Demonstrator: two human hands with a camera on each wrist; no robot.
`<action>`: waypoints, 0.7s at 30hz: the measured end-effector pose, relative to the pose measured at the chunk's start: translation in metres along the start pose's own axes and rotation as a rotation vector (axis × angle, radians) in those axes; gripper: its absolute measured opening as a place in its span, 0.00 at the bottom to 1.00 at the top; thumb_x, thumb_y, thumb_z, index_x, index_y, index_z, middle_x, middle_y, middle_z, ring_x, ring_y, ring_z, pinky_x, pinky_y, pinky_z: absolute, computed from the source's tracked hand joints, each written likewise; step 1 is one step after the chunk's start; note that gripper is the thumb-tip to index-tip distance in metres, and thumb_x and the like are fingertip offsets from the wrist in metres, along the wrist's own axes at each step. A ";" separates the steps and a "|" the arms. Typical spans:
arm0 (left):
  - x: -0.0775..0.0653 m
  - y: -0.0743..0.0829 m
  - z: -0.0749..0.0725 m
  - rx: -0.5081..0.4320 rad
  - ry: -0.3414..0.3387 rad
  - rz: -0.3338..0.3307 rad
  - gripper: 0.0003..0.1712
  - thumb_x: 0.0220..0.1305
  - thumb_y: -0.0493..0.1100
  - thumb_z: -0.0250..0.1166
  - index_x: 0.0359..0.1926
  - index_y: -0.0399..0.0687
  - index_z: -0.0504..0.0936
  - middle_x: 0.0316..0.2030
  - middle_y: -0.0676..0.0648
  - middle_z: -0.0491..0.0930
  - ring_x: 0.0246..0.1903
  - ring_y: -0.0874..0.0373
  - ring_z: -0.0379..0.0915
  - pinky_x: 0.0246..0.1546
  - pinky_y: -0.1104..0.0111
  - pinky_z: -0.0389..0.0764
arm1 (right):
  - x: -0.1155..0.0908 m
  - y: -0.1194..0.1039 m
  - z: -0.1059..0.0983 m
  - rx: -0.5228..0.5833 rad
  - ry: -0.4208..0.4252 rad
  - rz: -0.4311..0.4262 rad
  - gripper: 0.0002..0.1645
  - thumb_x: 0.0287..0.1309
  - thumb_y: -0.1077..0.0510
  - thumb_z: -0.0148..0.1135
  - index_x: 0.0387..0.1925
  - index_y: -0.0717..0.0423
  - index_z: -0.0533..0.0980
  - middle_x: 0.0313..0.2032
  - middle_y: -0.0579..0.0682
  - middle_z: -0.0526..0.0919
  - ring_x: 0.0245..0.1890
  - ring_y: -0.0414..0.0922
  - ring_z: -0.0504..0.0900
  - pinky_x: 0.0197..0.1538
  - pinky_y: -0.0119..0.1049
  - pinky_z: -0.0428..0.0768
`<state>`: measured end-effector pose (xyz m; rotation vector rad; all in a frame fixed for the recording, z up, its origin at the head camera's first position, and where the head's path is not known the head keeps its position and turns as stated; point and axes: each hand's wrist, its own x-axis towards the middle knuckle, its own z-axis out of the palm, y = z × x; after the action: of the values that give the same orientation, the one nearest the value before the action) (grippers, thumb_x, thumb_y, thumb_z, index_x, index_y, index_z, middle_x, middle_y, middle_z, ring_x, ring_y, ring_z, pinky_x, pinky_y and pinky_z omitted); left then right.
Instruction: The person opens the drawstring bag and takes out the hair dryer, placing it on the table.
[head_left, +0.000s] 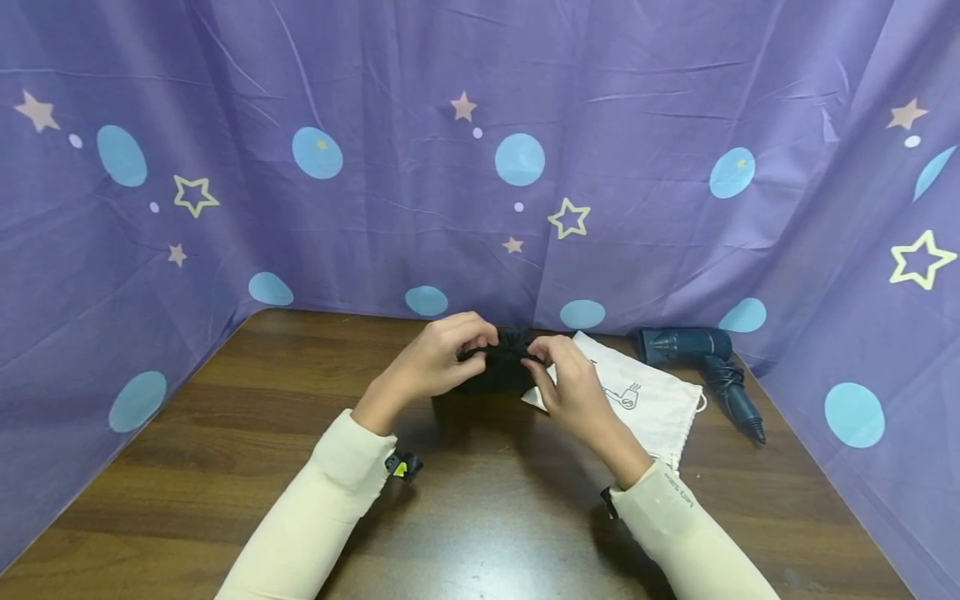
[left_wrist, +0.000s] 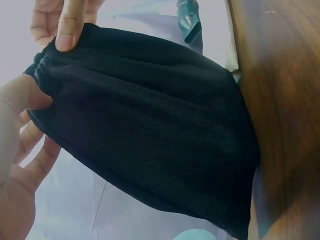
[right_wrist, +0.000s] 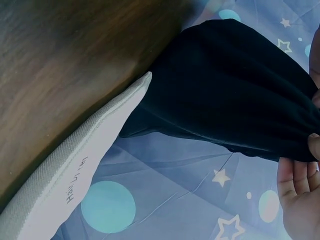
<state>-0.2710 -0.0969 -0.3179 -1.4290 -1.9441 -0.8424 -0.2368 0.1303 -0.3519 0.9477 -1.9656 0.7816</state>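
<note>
A black cloth drawstring bag [head_left: 491, 377] hangs mouth up between the two hands at the back of the table. My left hand [head_left: 438, 354] pinches one side of its gathered mouth, thumb on the near face. On the other side, my right hand [head_left: 573, 383] pinches the same edge between thumb and fingers. In the left wrist view the black bag [left_wrist: 150, 120] spreads down toward the tabletop, its lower end wider than the bunched top. The right wrist view shows the bag [right_wrist: 215, 90] with soft folds running from the gripped mouth.
Right of the black bag lies a white cloth drawstring pouch [head_left: 667, 408] printed with a hair dryer drawing. A dark blue hair dryer [head_left: 682, 346], cord wrapped at its handle, lies at the back right. A purple curtain [head_left: 420, 192] surrounds the wooden table [head_left: 247, 442].
</note>
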 end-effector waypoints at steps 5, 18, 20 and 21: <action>-0.001 0.001 -0.006 0.002 -0.012 -0.004 0.14 0.49 0.26 0.61 0.37 0.43 0.79 0.29 0.50 0.74 0.31 0.60 0.68 0.30 0.69 0.70 | 0.001 0.003 -0.001 -0.030 -0.030 -0.025 0.09 0.56 0.66 0.63 0.39 0.61 0.73 0.34 0.50 0.75 0.35 0.43 0.74 0.38 0.34 0.73; -0.005 -0.003 -0.010 0.019 -0.007 -0.047 0.15 0.47 0.26 0.61 0.37 0.43 0.78 0.29 0.50 0.71 0.31 0.61 0.66 0.26 0.68 0.71 | 0.002 0.009 -0.011 -0.070 -0.038 -0.040 0.07 0.55 0.67 0.62 0.37 0.60 0.73 0.32 0.49 0.74 0.33 0.43 0.72 0.36 0.36 0.72; -0.004 -0.003 -0.008 0.013 -0.023 -0.054 0.14 0.48 0.29 0.63 0.38 0.43 0.77 0.30 0.50 0.71 0.31 0.61 0.67 0.26 0.67 0.72 | 0.002 0.009 -0.011 -0.068 -0.041 -0.037 0.08 0.55 0.67 0.62 0.37 0.60 0.73 0.32 0.49 0.74 0.34 0.43 0.72 0.37 0.35 0.72; -0.004 -0.003 -0.007 0.008 -0.032 -0.056 0.14 0.49 0.31 0.65 0.39 0.44 0.77 0.31 0.50 0.71 0.32 0.61 0.67 0.27 0.67 0.73 | 0.002 0.009 -0.010 -0.067 -0.041 -0.037 0.09 0.54 0.67 0.62 0.37 0.61 0.72 0.33 0.49 0.74 0.34 0.43 0.72 0.37 0.35 0.72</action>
<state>-0.2718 -0.1054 -0.3171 -1.3970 -2.0179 -0.8409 -0.2406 0.1424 -0.3467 0.9645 -1.9910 0.6760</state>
